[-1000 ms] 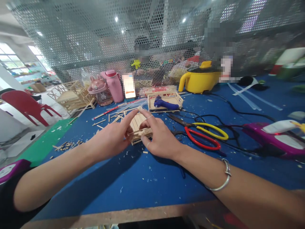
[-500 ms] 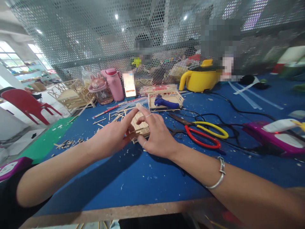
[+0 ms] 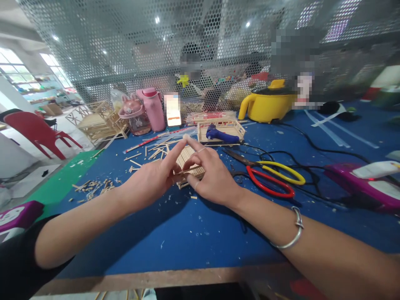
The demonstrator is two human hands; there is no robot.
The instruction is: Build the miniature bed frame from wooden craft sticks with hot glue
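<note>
A small slatted piece made of thin wooden sticks [image 3: 186, 157] lies on the blue table, partly covered by my fingers. My left hand [image 3: 153, 179] is at its left side, fingers bent, pinching the left end of a thin stick at the near edge. From the right, my right hand [image 3: 212, 173] holds the same stick between thumb and curled fingers. The index fingertips of both hands meet above the slatted piece. Loose sticks [image 3: 156, 152] lie just beyond my left hand.
Scissors with red and yellow handles [image 3: 270, 183] lie right of my hands, among black cables. Behind are a wooden tray [image 3: 203, 135] with a blue tool [image 3: 221, 135], a phone [image 3: 173, 110], a pink bottle [image 3: 153, 110] and a yellow pot [image 3: 268, 106]. Stick scraps [image 3: 93, 188] lie left.
The whole view has shifted slightly, so things appear a little farther right. Both hands keep nearly the same pose around the slatted piece and the stick.
</note>
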